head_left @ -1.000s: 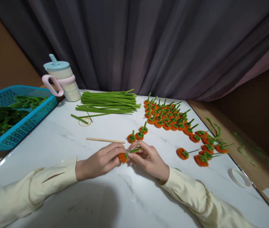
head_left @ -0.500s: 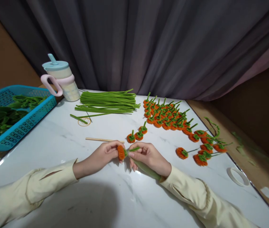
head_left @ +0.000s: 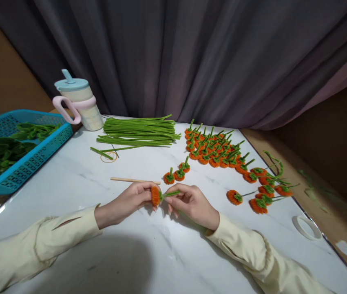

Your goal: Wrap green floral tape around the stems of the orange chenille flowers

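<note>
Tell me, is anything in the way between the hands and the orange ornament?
Nothing visible is. The left hand holds the orange ornament directly, and the right hand pinches its green stem. The wooden stick lies just beyond the left hand, not between the hands and the ornament.

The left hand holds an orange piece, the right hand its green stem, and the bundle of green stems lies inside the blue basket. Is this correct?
No. The left hand holds an orange piece, the right hand its green stem, but the head view shows the bundle of green stems lying on the white table, not inside the blue basket.
</note>
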A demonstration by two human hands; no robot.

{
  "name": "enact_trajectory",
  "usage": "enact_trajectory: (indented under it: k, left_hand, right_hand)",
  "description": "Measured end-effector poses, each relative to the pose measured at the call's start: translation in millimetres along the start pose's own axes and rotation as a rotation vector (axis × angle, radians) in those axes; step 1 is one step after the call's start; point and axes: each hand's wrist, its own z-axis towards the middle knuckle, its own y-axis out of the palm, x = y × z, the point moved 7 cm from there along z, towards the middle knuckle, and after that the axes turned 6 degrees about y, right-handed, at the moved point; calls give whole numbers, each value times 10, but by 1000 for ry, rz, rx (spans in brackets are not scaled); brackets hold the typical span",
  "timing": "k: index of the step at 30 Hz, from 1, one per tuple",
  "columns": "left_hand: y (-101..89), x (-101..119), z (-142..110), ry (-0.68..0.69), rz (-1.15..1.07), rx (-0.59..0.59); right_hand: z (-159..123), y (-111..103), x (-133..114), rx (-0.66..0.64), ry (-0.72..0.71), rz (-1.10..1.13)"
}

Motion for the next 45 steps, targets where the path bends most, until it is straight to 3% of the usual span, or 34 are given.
enact_trajectory:
  k: [5,16,27,33,45]
  left_hand:
    - [7,-9,-3,5,9,-31]
    - [-3,-41,0,-9,47,-29]
    - [-5,27,-4,63,175,-26]
    - [-28,96,-7,118,282,49]
    - [13,174,-52,164,383,89]
  right_hand:
    - [-27,-19,-66,63,-113,-197]
    - [-41,52,-57,-125,-66,-53]
    - [-19,78,5,-156,69,93]
    - [15,105,35,-201,42,163]
    - [6,83,64,-159,76,87]
